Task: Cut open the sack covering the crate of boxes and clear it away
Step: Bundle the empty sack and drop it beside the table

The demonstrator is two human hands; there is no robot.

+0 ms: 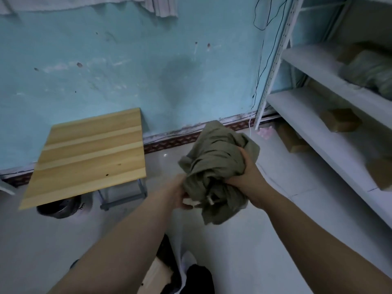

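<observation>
The olive-green sack (216, 164) is bunched into a loose bundle, held up in the air above the pale floor. My left hand (180, 193) grips its lower left side, where a pale scrap shows between my fingers. My right hand (247, 177) clutches the bundle's right side from below. At the bottom edge between my forearms, part of a cardboard box (156, 276) and some dark items show; the crate itself is not clearly visible.
A small wooden folding table (89, 153) stands left against the turquoise wall, a dark round object (59, 207) under it. White metal shelving (331, 115) with brown boxes and a green bundle runs along the right. Cables hang by the shelf post.
</observation>
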